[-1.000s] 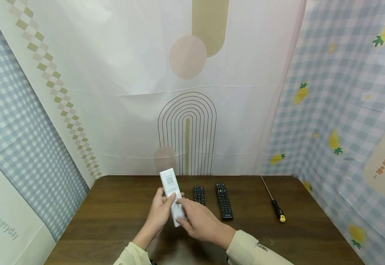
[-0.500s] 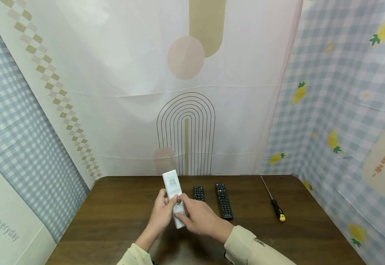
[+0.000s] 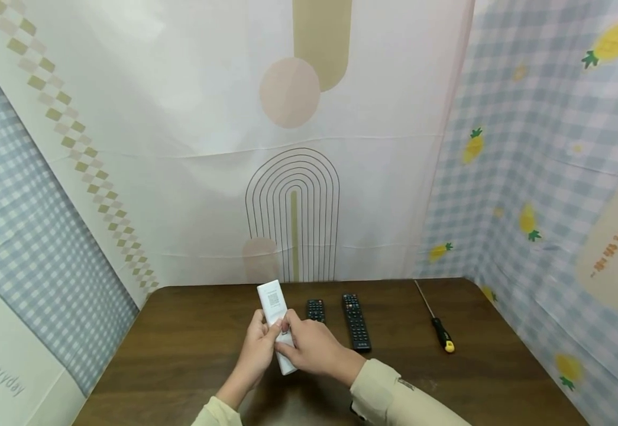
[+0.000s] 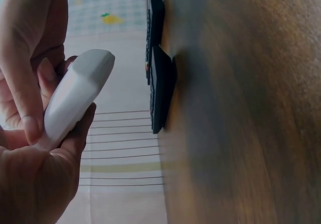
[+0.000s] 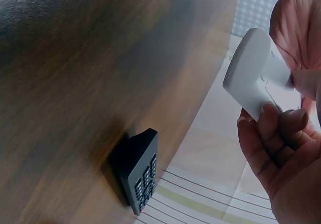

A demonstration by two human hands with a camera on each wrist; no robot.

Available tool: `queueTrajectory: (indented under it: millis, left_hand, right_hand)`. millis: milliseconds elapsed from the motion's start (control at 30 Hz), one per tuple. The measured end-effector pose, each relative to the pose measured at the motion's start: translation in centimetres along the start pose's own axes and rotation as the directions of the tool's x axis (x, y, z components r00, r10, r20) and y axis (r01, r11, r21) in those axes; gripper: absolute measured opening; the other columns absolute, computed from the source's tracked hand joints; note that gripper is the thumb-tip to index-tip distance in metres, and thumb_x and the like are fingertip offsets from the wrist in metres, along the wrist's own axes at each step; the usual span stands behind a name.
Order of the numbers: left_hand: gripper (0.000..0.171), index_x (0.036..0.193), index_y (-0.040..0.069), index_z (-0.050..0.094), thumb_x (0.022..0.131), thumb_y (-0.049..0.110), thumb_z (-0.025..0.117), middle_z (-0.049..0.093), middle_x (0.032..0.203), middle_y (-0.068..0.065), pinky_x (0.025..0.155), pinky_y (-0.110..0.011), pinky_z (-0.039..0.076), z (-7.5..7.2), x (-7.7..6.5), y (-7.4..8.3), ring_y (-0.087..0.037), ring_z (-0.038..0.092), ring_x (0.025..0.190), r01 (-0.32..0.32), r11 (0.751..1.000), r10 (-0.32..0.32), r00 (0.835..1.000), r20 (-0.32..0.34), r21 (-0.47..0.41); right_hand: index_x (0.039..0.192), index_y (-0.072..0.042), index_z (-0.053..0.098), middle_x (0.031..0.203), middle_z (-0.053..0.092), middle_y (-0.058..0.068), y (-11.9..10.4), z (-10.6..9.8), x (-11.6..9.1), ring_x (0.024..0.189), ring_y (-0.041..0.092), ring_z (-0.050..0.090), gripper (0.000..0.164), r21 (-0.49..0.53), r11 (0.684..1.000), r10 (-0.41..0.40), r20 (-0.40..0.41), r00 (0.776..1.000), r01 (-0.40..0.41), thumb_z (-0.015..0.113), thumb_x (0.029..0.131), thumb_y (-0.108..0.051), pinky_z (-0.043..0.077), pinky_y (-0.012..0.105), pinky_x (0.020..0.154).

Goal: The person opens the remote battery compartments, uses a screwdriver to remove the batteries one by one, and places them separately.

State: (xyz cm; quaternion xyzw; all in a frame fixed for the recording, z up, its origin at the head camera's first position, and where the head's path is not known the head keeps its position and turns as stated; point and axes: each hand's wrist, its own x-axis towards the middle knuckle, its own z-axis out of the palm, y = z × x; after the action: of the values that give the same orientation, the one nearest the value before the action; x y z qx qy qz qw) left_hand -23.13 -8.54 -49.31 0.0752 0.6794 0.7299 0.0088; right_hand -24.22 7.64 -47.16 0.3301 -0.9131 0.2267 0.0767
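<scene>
A white remote control (image 3: 273, 300) is held above the table, its back with a printed square code facing up. My left hand (image 3: 255, 350) grips it from the left side, thumb lying over the back. From the right, my right hand (image 3: 316, 349) holds it too, its bent index finger meeting the left thumb near the middle and its own thumb lower down. Seen by the right wrist camera, the remote's back (image 5: 251, 71) has a seam close to the fingertips. The left wrist view shows its rounded white end (image 4: 95, 66) sticking out between the hands.
Behind the right hand lies a short black remote (image 3: 316, 310). A longer black remote (image 3: 356, 322) is to its right. Farther right rests a screwdriver (image 3: 442, 334) with a black and yellow handle. Patterned cloth (image 3: 197, 207) hangs at the table's back edge.
The right index finger has moved up the white remote's back and bent against the left thumb. The remote has sunk slightly. The head view has shifted a little.
</scene>
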Motion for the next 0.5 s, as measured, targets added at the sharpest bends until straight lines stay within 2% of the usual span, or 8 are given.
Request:
queueTrajectory:
  millis: [133,267,400,500]
  left_hand:
    - [0.031,0.14,-0.006,0.036,0.114,0.008,0.044,0.067,0.132,-0.038,0.087,-0.029,0.062,-0.08,0.0,-0.07,-0.02,0.074,0.108,-0.001,1.0,0.001,1.0,0.008,-0.006]
    - [0.031,0.14,-0.007,0.037,0.114,0.009,0.044,0.068,0.131,-0.037,0.088,-0.03,0.063,0.04,0.08,-0.17,-0.018,0.074,0.107,0.006,1.0,-0.006,1.0,0.009,-0.002]
    - [0.031,0.139,-0.007,0.037,0.114,0.009,0.043,0.068,0.13,-0.038,0.088,-0.029,0.062,0.26,0.17,-0.3,-0.014,0.074,0.105,-0.003,1.0,0.003,1.0,0.011,0.017]
    - [0.031,0.139,-0.007,0.036,0.114,0.01,0.043,0.068,0.13,-0.038,0.087,-0.028,0.063,0.5,0.21,-0.33,-0.018,0.075,0.106,-0.013,0.999,0.013,1.0,0.02,0.03]
  right_hand:
    - [0.108,-0.016,0.053,0.068,0.062,-0.006,-0.24,0.19,0.3,0.057,-0.001,0.049,0.032,-0.055,0.998,0.025,-0.03,0.999,-0.027,0.072,0.101,-0.04,0.038,0.018,0.049]
    - [0.106,-0.015,0.054,0.07,0.063,-0.007,-0.3,0.3,0.42,0.057,0.001,0.05,0.029,-0.087,0.995,0.051,-0.046,0.998,-0.055,0.072,0.1,-0.038,0.039,0.019,0.049]
    - [0.103,-0.016,0.055,0.069,0.06,-0.008,-0.21,0.29,0.51,0.056,0.001,0.048,0.026,-0.089,0.994,0.063,-0.066,0.996,-0.069,0.072,0.098,-0.034,0.037,0.019,0.048]
    - [0.098,-0.017,0.054,0.065,0.057,-0.008,0.04,0.36,0.47,0.054,0.001,0.045,0.025,-0.079,0.995,0.059,-0.1,0.993,-0.067,0.074,0.096,-0.031,0.035,0.018,0.047]
